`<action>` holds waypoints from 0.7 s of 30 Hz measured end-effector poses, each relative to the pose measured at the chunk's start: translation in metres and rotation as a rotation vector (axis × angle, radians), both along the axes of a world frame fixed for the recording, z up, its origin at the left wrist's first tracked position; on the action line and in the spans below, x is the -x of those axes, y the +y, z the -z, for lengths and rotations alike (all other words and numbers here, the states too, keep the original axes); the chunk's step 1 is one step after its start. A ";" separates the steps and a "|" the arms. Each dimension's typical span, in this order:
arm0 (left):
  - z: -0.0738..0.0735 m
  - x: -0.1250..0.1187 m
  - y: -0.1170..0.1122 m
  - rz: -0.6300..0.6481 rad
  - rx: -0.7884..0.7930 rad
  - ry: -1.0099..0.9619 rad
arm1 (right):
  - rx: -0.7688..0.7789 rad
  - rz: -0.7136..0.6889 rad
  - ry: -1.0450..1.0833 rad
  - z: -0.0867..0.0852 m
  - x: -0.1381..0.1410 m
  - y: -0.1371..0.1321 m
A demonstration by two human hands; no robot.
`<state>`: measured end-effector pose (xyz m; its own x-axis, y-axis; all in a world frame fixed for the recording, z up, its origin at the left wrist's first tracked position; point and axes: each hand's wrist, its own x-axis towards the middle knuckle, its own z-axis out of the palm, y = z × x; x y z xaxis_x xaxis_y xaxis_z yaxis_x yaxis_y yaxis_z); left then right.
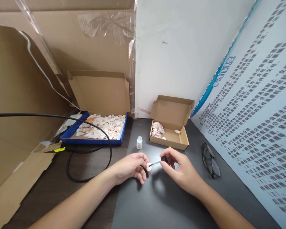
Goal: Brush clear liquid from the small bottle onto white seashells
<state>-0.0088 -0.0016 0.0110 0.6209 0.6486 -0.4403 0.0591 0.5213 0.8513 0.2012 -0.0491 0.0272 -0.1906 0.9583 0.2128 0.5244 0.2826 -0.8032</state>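
Between the thumb and fingers of my left hand (133,167) is a small white ribbed seashell (149,167). My right hand (178,167) grips the black cap of a brush applicator (165,159). The applicator's thin stem points left, and its tip meets the shell's face. Just beyond my left hand, an uncapped small bottle (139,143) with whitish contents and a pale label stands upright. An open cardboard box (173,144) behind my right hand holds several shells at its left side and a lone shell (177,131) toward the right.
A blue-edged box (91,141) full of pale shells stands at the back left, lid raised. A black cable (85,180) loops over the dark table. Folded glasses (211,160) lie at the right, beside a printed board (252,127). Cardboard panels (97,41) rise behind.
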 end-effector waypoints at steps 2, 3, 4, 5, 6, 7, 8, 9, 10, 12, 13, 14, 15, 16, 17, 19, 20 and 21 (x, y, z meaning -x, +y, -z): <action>0.000 0.000 0.000 0.013 -0.011 0.004 | -0.003 0.002 -0.014 0.000 0.000 0.000; 0.000 0.000 -0.001 0.020 -0.020 0.007 | -0.003 0.004 -0.020 0.000 0.000 0.000; 0.000 0.000 -0.001 0.027 -0.031 0.011 | -0.003 0.006 -0.024 0.000 0.000 0.000; 0.000 0.000 -0.002 0.033 -0.045 0.017 | -0.004 0.007 -0.027 0.000 0.000 -0.001; 0.000 0.000 -0.003 0.038 -0.063 0.024 | -0.004 0.007 -0.030 -0.001 0.000 -0.001; 0.000 -0.001 -0.003 0.042 -0.083 0.033 | -0.004 0.005 -0.033 -0.001 0.000 -0.001; 0.001 -0.002 -0.004 0.045 -0.104 0.041 | -0.004 0.003 -0.037 -0.001 0.000 -0.001; 0.002 -0.002 -0.005 0.046 -0.123 0.050 | -0.003 0.000 -0.042 -0.001 0.000 -0.001; 0.003 -0.003 -0.005 0.047 -0.141 0.058 | -0.003 -0.004 -0.047 0.000 -0.001 -0.001; 0.005 -0.005 -0.006 0.049 -0.165 0.069 | -0.001 -0.014 -0.059 0.000 -0.001 -0.001; 0.005 -0.006 -0.007 0.054 -0.180 0.086 | -0.001 -0.019 -0.064 0.000 -0.001 -0.001; 0.006 -0.007 -0.007 0.063 -0.200 0.111 | -0.001 -0.024 -0.069 0.000 -0.001 -0.001; 0.006 -0.008 -0.008 0.072 -0.223 0.140 | -0.003 -0.026 -0.073 0.000 -0.001 -0.001; 0.006 -0.009 -0.008 0.081 -0.246 0.171 | -0.006 -0.028 -0.077 0.000 -0.001 -0.002; 0.006 -0.009 -0.009 0.087 -0.267 0.198 | -0.010 -0.028 -0.080 -0.001 -0.001 -0.002; 0.006 -0.010 -0.009 0.090 -0.295 0.228 | -0.025 -0.025 -0.074 -0.003 -0.001 -0.003; 0.005 -0.010 -0.010 0.089 -0.304 0.236 | -0.034 -0.029 -0.065 -0.004 -0.001 -0.003; 0.005 -0.010 -0.010 0.090 -0.315 0.246 | -0.042 -0.038 -0.053 -0.004 -0.001 -0.003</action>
<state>0.0015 -0.0115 0.0063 0.5820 0.7234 -0.3715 0.3144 0.2211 0.9232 0.2018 -0.0525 0.0314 -0.2387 0.9407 0.2412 0.5540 0.3359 -0.7617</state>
